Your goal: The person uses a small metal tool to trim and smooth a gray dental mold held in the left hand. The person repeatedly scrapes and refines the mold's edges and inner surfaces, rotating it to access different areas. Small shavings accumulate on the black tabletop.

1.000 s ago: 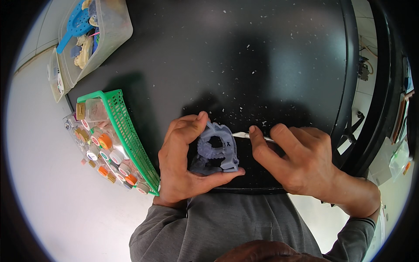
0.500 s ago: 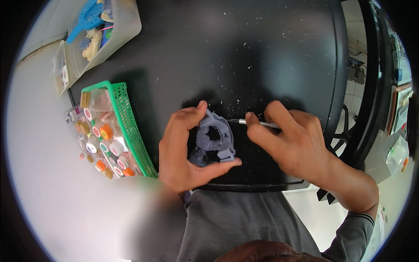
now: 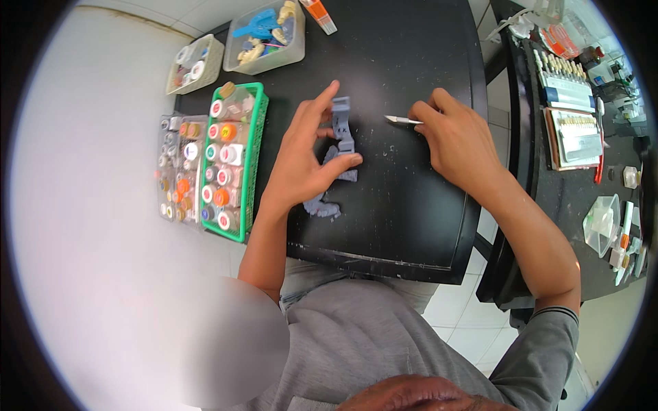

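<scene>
Left hand grips a grey-blue moulded piece on the black table, thumb closed under it, forefinger extended along its top. Piece lies mid-table, well in from every edge. Right hand curled round a thin white-tipped tool, tip just right of the piece, not touching. Bare table between the hands and toward the near edge. Green basket of small jars sits near the left wrist, at the table's left edge.

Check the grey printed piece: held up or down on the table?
Down: the grey printed piece lies flat on the black table, with the left hand pressing on it.
</scene>
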{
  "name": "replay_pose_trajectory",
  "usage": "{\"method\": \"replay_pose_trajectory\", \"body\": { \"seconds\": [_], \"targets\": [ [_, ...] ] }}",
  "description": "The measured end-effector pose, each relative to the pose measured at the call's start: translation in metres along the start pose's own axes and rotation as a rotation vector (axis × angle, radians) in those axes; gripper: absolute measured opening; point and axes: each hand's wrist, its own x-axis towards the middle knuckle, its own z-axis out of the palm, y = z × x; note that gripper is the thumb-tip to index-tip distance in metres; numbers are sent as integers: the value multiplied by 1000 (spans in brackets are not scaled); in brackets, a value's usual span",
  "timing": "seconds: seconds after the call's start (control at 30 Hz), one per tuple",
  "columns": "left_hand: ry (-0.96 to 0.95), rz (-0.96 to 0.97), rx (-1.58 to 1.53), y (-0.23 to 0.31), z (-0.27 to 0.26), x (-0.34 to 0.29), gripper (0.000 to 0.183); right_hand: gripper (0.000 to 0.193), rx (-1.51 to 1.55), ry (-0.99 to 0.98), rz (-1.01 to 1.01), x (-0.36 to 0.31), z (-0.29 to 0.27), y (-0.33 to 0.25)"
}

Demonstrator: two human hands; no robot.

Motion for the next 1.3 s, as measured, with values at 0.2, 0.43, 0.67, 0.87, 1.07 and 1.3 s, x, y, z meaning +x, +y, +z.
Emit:
{"method": "replay_pose_trajectory", "body": {
  "seconds": [0.2,0.43,0.67,0.87,1.07,1.3],
  "targets": [
    [-21,65,318,140,62,-131,101,30,-153,-96,-35,-163,-91,-68],
    [-49,59,546,272,125,-289,94,30,-211,-17,-70,-334,-188,-146],
    [4,15,362,389,132,-412,90,19,-176,51,-110,-449,-264,-236],
    [-186,130,-1233,451,74,-439,68,11,-162,78,-118,-481,-304,-294],
    [-234,85,-1529,432,22,-434,81,10,-48,-4,-202,-436,-296,-344],
    [-188,105,-1381,349,-38,-399,87,10,0,-80,-169,-346,-242,-360]
  ]
}}
